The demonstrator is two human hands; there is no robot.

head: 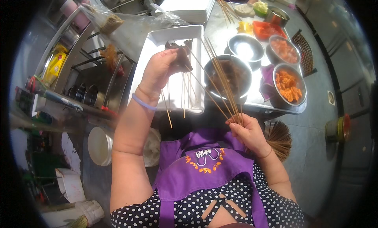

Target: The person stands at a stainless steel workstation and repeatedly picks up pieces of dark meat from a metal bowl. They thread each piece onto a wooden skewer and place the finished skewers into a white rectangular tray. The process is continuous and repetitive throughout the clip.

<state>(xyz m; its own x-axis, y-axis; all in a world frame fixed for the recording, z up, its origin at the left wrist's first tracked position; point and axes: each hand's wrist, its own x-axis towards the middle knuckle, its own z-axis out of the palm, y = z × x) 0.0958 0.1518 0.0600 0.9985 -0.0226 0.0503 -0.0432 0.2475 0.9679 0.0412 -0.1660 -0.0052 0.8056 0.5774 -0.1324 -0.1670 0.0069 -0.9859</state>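
My left hand [162, 64] pinches a dark brown, floppy piece of food [183, 60] over a white rectangular tray [141, 77]. One bamboo skewer reaches from that piece down to my right hand [246, 130], which grips a fanned bundle of long bamboo skewers [223, 77]. More dark pieces [172, 45] lie at the tray's far end, with skewers pointing towards me. Beside the tray, behind the bundle, a steel bowl [250, 80] holds more dark pieces in liquid. A purple cloth [266, 80] lies to its right.
On the metal table [212, 30] stand an empty-looking steel bowl [246, 47], bowls of orange pieces [288, 86] and pink pieces [284, 50], and a red container [268, 30]. White trays [189, 3] are stacked behind. A metal shelf is at left; a skewer bunch [279, 141] stands near my right forearm.
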